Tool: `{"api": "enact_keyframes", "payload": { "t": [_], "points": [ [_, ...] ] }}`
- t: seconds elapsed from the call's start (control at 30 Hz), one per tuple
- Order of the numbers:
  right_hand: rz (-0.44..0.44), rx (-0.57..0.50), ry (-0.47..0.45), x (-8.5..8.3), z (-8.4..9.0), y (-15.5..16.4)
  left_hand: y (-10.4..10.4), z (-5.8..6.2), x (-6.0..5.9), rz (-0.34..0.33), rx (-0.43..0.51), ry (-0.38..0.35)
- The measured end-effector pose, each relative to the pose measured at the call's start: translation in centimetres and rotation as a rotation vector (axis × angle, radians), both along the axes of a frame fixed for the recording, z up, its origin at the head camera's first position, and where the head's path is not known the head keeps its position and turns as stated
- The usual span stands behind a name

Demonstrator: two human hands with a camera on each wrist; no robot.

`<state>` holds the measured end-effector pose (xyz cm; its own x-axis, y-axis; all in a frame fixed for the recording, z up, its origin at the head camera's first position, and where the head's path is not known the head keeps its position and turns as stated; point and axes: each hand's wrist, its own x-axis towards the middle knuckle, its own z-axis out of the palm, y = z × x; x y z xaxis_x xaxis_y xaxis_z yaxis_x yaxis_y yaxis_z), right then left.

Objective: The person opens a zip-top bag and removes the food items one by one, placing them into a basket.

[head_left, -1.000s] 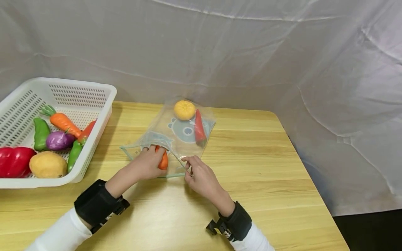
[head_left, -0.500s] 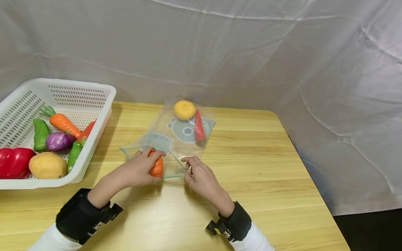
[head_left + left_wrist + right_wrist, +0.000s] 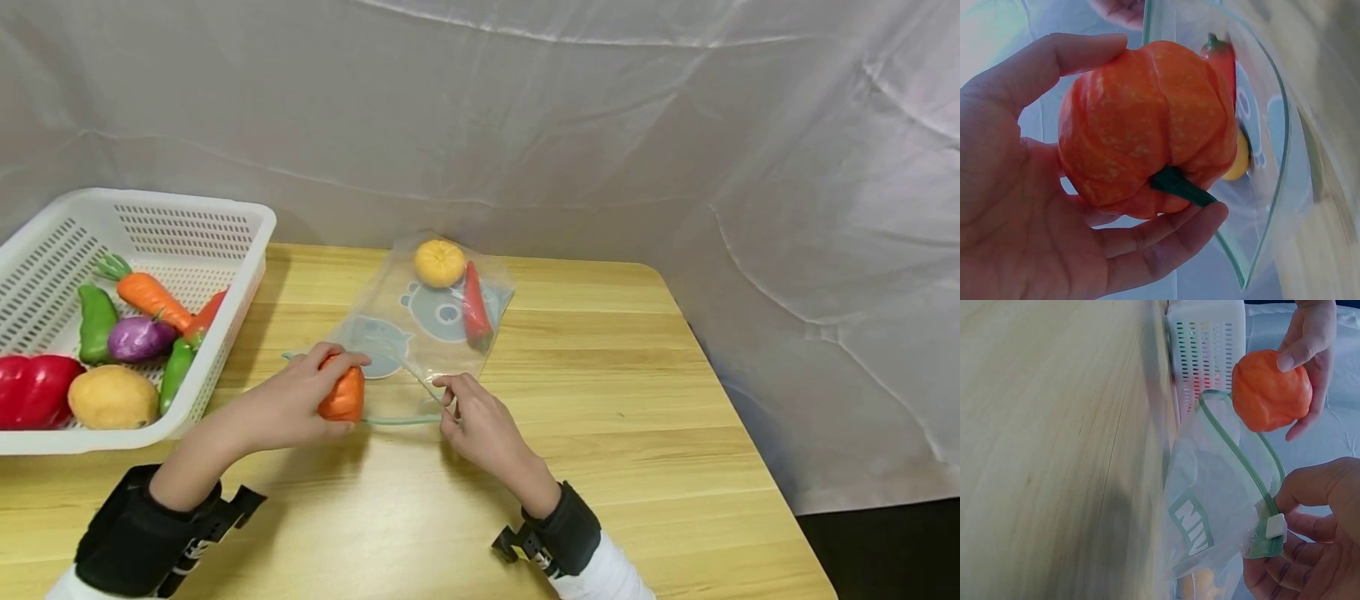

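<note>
We see the left hand (image 3: pixel 296 400) with fingers curled round an orange pumpkin (image 3: pixel 342 397), holding it just at the open mouth of the clear zip bag (image 3: pixel 420 321) that lies on the table (image 3: pixel 600 400). The right hand (image 3: pixel 480 425) pinches the bag's green zip edge at the near right corner, by the white slider (image 3: pixel 1275 525). Inside the bag, at its far end, we see a yellow orange (image 3: pixel 440 262) and a red chili (image 3: pixel 475 307) side by side; a white basket (image 3: pixel 225 225) of vegetables sits well to the left.
</note>
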<state>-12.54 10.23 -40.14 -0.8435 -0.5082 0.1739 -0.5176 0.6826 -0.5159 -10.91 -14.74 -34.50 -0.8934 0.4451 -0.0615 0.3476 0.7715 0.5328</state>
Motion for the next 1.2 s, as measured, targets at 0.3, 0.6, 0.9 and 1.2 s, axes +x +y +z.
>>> {"api": "enact_keyframes", "payload": {
  "t": [0.3, 0.6, 0.9, 1.2],
  "points": [
    [0.002, 0.003, -0.007, 0.0, 0.1, 0.0, -2.3, 0.5, 0.6, 0.02, -0.006, 0.038],
    [0.005, 0.01, 0.003, -0.1, 0.1, 0.1, -4.3, 1.4, 1.0, 0.093, -0.017, 0.102],
    [-0.003, 0.023, 0.011, 0.0, 0.2, 0.1, -6.1, 1.4, 1.1, 0.172, 0.006, 0.209],
    [-0.003, 0.025, 0.013, 0.0, 0.2, 0.1, -8.4, 1.0, 1.0, 0.313, 0.072, 0.207]
  ]
}}
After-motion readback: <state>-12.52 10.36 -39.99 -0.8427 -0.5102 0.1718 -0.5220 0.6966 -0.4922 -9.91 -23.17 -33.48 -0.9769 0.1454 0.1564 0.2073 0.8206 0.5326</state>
